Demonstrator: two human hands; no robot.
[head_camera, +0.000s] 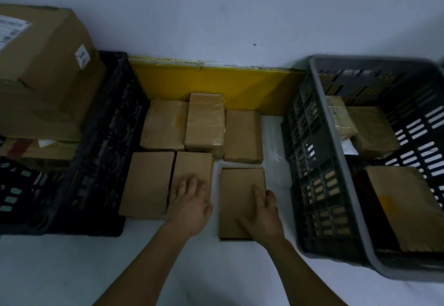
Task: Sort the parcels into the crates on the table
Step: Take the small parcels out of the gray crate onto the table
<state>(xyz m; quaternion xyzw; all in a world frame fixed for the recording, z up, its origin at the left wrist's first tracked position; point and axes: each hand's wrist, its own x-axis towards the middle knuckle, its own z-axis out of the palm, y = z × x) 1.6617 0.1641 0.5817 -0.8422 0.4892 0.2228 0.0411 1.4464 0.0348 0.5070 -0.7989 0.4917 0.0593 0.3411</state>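
Note:
Several brown cardboard parcels lie flat on the white table between two crates. My left hand [189, 206] rests palm down with spread fingers on the middle front parcel [192, 166]. My right hand [264, 219] grips the right edge of the front right parcel [236, 192], thumb on its side and fingers on top. A black crate [96, 151] stands at the left, a grey crate [336, 161] at the right. The grey crate holds a large brown parcel [406, 207] and two smaller ones [370, 130] behind it.
A big cardboard box [45, 65] with labels sits on top of the black crate's far left side. A yellow strip [216, 84] runs along the foot of the white wall behind the parcels. Bare white table surface [72, 269] lies in front.

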